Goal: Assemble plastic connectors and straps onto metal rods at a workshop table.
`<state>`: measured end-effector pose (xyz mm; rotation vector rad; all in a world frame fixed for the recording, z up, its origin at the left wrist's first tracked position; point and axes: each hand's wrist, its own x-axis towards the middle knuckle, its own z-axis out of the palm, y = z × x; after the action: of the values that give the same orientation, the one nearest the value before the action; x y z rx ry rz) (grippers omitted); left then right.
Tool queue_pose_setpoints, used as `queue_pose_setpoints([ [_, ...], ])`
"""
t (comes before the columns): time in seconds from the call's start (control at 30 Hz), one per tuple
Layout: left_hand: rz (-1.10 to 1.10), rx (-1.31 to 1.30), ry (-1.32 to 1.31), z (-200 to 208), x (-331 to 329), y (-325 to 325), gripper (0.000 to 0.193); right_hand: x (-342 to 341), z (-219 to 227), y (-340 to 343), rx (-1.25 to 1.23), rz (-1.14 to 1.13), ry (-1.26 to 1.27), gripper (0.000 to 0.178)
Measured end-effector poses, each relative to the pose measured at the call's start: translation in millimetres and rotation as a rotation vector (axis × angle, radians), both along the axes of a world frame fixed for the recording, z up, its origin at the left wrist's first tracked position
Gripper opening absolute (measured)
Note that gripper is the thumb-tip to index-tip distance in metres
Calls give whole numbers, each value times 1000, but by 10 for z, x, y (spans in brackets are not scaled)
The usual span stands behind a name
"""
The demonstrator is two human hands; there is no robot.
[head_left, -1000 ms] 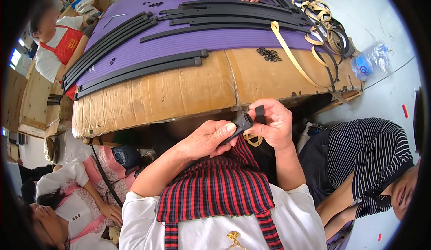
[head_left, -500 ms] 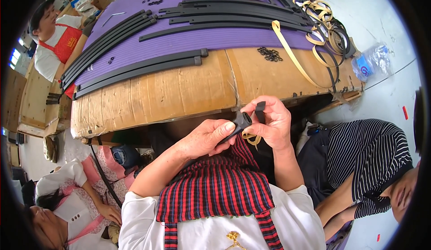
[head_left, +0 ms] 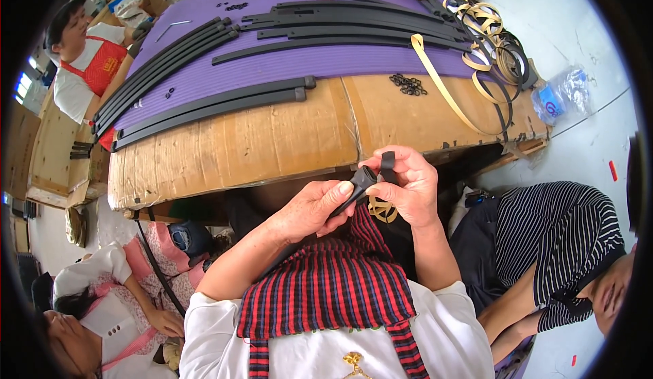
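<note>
Strap in our hands [head_left: 367, 183]: black.
Ring below our right hand [head_left: 382, 210]: tan-gold.
Our apron [head_left: 326, 287]: red and dark navy plaid, with thin white lines.
Our shirt [head_left: 449, 338]: white.
Mat on the table [head_left: 299, 62]: purple, finely ribbed.
Long strips on the mat [head_left: 211, 103]: matt black.
Table board [head_left: 258, 141]: brown cardboard.
Loose bands at the table's right end [head_left: 439, 83]: pale gold and black.
Neighbour's top on our right [head_left: 558, 236]: navy with thin white stripes.
Bottle on the floor [head_left: 561, 93]: clear, blue label.
</note>
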<state>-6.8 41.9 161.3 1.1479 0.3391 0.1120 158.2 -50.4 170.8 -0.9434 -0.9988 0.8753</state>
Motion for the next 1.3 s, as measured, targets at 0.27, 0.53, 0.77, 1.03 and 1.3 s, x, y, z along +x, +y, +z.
queue_pose_setpoints([
  [0.27, -19, 141, 43, 93, -114, -46, 42, 268, 376, -220, 401, 75, -145, 10],
  [0.53, -43, 178, -51, -10, -77, -68, 44, 124, 344, 312, 216, 408, -7, 23],
  [0.77, -89, 212, -28, -109, -59, -124, 50, -93, 378, 841, 389, 542, 117, 24],
  [1.03, -42, 266, -18, -109, -37, -112, 50, 41, 416, 890, 452, 522, 190, 25],
  [1.3, -108, 268, 85, -38, -39, -141, 45, 277, 438, 707, 468, 463, 218, 25],
])
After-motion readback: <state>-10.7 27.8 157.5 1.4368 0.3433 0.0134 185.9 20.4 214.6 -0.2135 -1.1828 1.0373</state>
